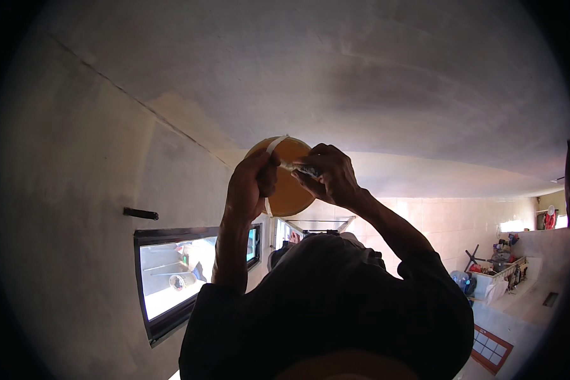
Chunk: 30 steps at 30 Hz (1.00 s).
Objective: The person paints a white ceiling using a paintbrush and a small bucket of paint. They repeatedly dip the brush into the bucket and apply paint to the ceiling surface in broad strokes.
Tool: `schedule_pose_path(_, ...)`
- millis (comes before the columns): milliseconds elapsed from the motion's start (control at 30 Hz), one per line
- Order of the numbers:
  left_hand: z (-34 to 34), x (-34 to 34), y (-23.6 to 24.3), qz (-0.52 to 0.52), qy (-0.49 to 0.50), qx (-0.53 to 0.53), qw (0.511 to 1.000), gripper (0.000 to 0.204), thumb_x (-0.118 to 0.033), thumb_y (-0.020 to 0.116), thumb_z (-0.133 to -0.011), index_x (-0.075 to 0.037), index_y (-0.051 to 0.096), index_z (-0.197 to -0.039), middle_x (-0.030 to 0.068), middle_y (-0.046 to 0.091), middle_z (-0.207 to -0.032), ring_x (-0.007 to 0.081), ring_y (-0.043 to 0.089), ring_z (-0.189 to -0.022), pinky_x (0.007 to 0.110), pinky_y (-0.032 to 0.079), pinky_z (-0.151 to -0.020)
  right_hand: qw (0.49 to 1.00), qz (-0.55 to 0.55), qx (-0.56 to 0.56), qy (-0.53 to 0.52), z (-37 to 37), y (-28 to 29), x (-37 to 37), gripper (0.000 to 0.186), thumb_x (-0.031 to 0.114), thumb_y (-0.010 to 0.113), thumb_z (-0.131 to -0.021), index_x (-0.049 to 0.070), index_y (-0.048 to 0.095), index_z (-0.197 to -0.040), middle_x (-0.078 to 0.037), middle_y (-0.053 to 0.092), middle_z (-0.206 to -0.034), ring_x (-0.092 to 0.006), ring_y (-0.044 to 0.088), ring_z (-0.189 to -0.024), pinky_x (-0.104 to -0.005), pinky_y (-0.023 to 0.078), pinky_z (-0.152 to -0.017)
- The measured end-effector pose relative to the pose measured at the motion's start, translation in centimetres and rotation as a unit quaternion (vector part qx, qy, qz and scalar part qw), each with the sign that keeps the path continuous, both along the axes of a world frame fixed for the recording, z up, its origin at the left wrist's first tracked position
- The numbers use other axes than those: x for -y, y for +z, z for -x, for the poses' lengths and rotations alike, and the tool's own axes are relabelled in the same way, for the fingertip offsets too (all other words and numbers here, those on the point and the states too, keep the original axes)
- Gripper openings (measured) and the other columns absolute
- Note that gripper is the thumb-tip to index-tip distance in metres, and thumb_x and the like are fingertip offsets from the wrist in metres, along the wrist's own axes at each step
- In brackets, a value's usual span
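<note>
Both my arms are raised toward the ceiling. My left hand (250, 187) grips the left edge of a round orange disc-shaped fitting (292, 193) held up near the ceiling. A thin white strip (275, 145) runs over the disc's upper left rim and down behind my left hand. My right hand (330, 175) is closed over the disc's right side, pinching a small pale and dark object (304, 169) against it. What that object is I cannot tell. Dark sleeves and a dark rounded shape fill the lower middle of the view.
A plastered ceiling (361, 82) spans the top. The left wall has a dark-framed window (174, 278) and a small black bracket (140, 213). A metal rack (316, 223) shows behind my arms. Cluttered shelves and bottles (497, 266) stand at the right by a tiled wall.
</note>
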State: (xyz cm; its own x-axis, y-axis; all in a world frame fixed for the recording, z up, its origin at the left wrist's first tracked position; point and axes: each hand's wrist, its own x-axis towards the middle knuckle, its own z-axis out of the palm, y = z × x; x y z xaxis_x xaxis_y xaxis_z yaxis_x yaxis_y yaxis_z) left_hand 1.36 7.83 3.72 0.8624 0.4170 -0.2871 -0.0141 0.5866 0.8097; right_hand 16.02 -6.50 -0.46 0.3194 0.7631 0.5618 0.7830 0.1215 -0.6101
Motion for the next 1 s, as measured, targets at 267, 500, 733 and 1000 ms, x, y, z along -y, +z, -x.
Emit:
schedule_pose_path(267, 0.3, 0.1, 0.0, 0.008, -0.012, 0.01, 1.0, 0.029, -0.024, 0.038, -0.101, -0.003, 0.058, -0.093, -0.0067, 0.036, -0.056, 0.0027, 0.025, -0.044, 0.022, 0.019, -0.041, 0.992, 0.011, 0.119, -0.038, 0.0, 0.6, -0.3, 0.028, 0.012, 0.079, -0.071, 0.006, 0.067, -0.095, -0.008, 0.064, -0.076, -0.0249, 0.062, -0.073, -0.0368, 0.051, -0.065)
schedule_pose_path(500, -0.5, -0.4, -0.1, -0.012, -0.031, 0.037, 0.999, 0.027, -0.026, 0.044, -0.1, -0.003, 0.057, -0.097, -0.008, 0.033, -0.058, 0.0023, 0.025, -0.046, 0.021, 0.02, -0.042, 0.976, 0.123, -0.176, 0.02, -0.3, 0.5, -0.7, 0.023, 0.013, 0.077, -0.076, 0.001, 0.07, -0.094, -0.01, 0.07, -0.084, -0.0207, 0.068, -0.077, -0.0329, 0.054, -0.072)
schedule_pose_path(733, -1.1, -0.5, -0.2, -0.008, -0.018, 0.034, 0.999, 0.028, -0.027, 0.044, -0.1, -0.003, 0.058, -0.097, -0.0079, 0.032, -0.057, 0.0024, 0.024, -0.046, 0.021, 0.019, -0.042, 0.933, 0.2, -0.289, 0.077, -0.6, 0.4, -0.7, 0.023, 0.013, 0.076, -0.077, 0.001, 0.072, -0.096, -0.01, 0.071, -0.086, -0.0188, 0.07, -0.081, -0.0325, 0.055, -0.077)
schedule_pose_path(1000, -0.5, -0.4, 0.3, 0.018, -0.012, 0.026, 0.999, 0.028, -0.027, 0.045, -0.099, -0.004, 0.059, -0.095, -0.0088, 0.03, -0.055, 0.0027, 0.023, -0.044, 0.021, 0.019, -0.042, 0.996, 0.003, 0.086, -0.027, -1.2, 0.7, -1.0, 0.023, 0.012, 0.078, -0.074, 0.005, 0.069, -0.094, -0.01, 0.066, -0.074, -0.0249, 0.063, -0.07, -0.0362, 0.051, -0.063)
